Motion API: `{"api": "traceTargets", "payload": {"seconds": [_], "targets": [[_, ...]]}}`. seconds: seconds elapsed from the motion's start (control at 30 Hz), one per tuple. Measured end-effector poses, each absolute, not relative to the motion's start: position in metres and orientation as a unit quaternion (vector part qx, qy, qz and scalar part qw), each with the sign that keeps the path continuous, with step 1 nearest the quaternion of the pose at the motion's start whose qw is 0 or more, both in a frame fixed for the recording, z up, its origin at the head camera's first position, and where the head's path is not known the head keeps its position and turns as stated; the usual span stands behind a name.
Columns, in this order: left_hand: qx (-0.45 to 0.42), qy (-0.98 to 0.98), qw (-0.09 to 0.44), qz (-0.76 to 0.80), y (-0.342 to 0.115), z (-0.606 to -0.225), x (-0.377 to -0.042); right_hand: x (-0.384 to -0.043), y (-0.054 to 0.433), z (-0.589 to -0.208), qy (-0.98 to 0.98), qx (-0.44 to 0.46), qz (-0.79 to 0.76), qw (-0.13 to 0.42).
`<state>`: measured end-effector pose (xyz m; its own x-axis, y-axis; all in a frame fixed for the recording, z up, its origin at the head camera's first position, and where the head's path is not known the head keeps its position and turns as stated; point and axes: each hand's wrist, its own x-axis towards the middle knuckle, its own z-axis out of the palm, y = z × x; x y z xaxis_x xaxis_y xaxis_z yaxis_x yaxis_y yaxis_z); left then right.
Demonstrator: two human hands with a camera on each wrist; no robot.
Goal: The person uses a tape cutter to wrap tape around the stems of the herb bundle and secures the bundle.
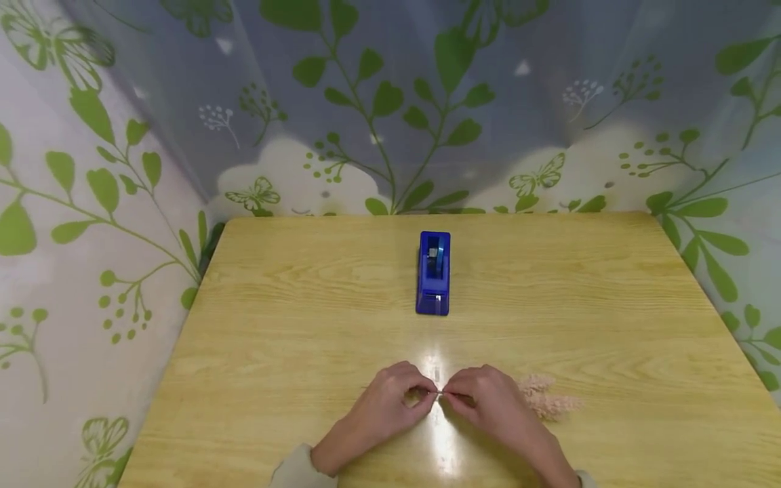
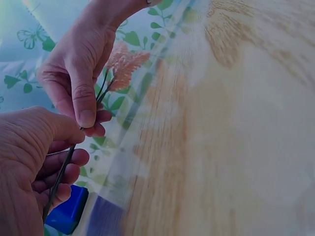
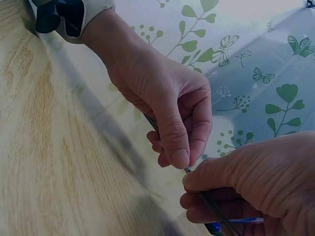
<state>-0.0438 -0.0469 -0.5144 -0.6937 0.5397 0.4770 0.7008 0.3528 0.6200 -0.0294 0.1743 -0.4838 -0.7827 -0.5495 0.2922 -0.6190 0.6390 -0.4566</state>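
Note:
Above the near part of the table, my left hand (image 1: 389, 400) and right hand (image 1: 493, 407) meet almost fingertip to fingertip. Both pinch the thin dark stems (image 2: 60, 178) of a pink flower sprig (image 1: 546, 398) between thumb and fingers. Its fluffy pink heads (image 2: 125, 66) stick out beyond my right hand. In the left wrist view two stems run from the heads into that hand, and the lower ends pass along my left fingers. Fingertips hide the spot where the hands meet, so I cannot tell whether anything is wrapped there.
A blue tape dispenser (image 1: 434, 286) stands on the wooden table (image 1: 293, 291), farther back than my hands and near the middle. Behind and at the sides hang curtains (image 1: 366, 102) with green leaves and butterflies. Light glares off the tabletop around my fingertips.

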Motion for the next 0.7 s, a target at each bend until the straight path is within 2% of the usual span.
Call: {"api": "traceTargets", "payload": {"seconds": [0.7], "targets": [[-0.346, -0.828, 0.047, -0.439, -0.0476, -0.5135, -0.041, -0.0299, 0.1727, -0.4854, -0.903, 0.333, 0.254, 0.097]]}}
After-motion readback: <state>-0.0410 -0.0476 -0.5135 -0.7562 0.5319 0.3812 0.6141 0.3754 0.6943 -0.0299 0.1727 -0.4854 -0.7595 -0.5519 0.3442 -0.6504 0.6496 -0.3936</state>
